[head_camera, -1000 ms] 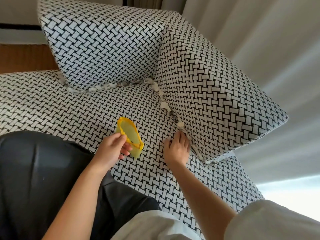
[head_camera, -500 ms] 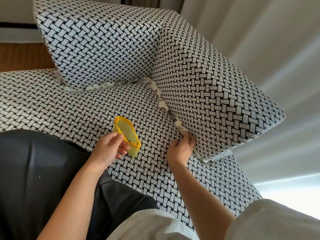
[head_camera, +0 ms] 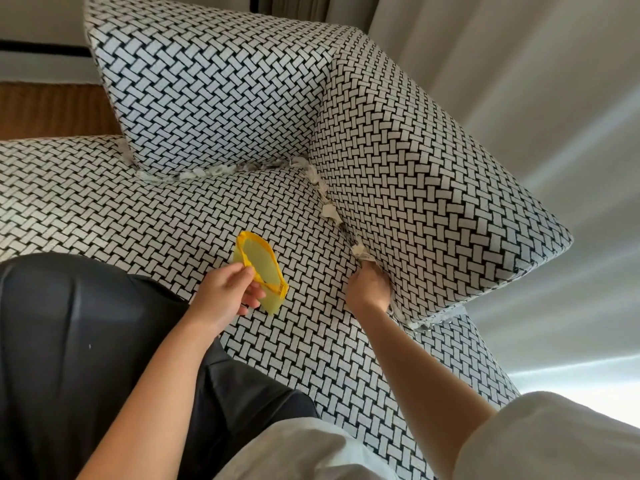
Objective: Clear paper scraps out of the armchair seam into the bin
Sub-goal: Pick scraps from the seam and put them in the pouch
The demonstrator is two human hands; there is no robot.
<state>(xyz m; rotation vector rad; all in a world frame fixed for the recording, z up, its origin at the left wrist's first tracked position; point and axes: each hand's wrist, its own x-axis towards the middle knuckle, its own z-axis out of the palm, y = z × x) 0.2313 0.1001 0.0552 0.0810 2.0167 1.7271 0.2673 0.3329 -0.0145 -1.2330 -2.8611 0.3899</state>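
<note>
White paper scraps lie wedged along the seam between the seat and the arm cushion, and more scraps fill the seam under the back cushion. My left hand grips a small yellow mesh bin by its rim, held tilted just above the seat. My right hand is curled at the arm seam, its fingertips on a scrap that sticks out of the gap.
The black-and-white woven seat spreads to the left and front. My dark trouser leg lies at lower left. Pale curtains hang to the right, and a wooden floor shows at far left.
My right hand went from lying flat on the seat to curling into the arm seam around a scrap. The yellow bin and left hand stayed about where they were.
</note>
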